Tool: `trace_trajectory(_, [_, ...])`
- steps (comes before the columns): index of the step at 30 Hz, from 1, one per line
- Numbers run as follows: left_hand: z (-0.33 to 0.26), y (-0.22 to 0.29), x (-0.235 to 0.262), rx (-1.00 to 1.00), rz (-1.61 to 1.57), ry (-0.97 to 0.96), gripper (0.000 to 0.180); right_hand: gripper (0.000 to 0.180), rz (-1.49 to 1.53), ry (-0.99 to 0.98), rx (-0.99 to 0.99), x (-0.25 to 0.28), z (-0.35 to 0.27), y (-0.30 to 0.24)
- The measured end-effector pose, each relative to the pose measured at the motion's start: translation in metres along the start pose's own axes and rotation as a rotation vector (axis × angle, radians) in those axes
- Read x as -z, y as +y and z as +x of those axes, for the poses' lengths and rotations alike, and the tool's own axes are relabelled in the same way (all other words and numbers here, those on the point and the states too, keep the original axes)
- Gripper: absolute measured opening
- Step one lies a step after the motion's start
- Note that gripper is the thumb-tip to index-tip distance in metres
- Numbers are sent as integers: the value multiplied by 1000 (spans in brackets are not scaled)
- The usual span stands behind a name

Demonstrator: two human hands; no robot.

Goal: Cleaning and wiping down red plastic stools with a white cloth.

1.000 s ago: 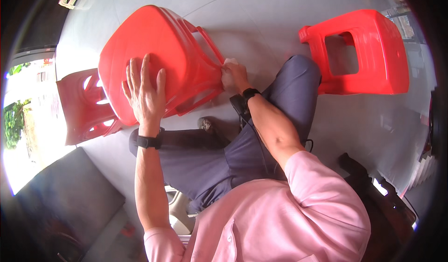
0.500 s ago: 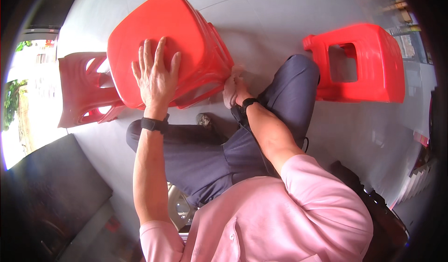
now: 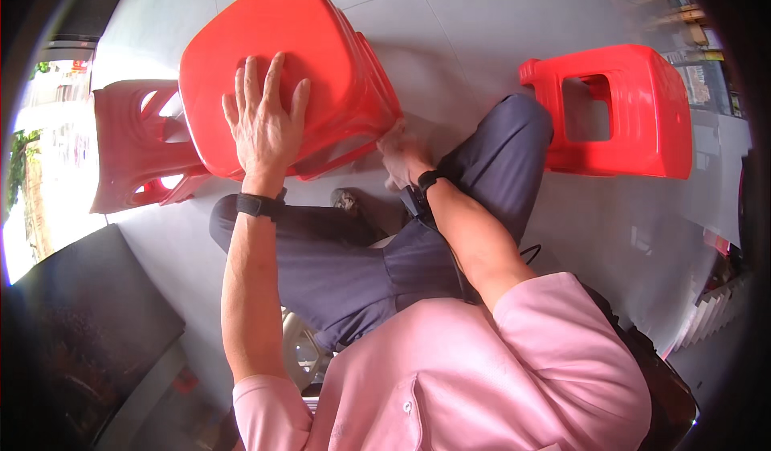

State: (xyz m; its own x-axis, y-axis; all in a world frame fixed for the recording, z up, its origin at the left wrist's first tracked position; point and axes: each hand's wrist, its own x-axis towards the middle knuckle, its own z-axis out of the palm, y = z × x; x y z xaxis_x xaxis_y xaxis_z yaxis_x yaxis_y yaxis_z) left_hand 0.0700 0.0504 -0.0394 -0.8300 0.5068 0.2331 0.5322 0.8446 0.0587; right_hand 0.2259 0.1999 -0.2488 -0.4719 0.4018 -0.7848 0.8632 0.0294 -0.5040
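A red plastic stool stands in front of me, its seat facing up toward me. My left hand lies flat on that seat with the fingers spread. Low at the stool's right near corner, my right hand is at the foot end of a leg. Its fingers are blurred and partly hidden, so whether they grip the leg or hold something small cannot be made out. Both wrists wear black bands.
Another red stool lies on its side at the right, on the grey tiled floor. A darker red stool is tipped over at the left, close to the first. A dark panel stands at the lower left.
The stool and my left hand on it appear slightly farther left and up in the picture. My right hand has shifted a little, its fingers now against the leg's end.
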Motion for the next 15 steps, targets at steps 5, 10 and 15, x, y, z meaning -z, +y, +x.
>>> trace_trajectory(5, [33, 70, -9, -112, -194, 39, 61, 45, 622, 291, 89, 30, 175, 182])
trace_trajectory(10, [1, 2, -6, 5, 11, 10, 61, 47, 185, 310, 345, -79, 40, 31])
trace_trajectory(15, [6, 16, -3, -29, -40, 40, 60, 42, 563, 492, 253, -53, 17, 6])
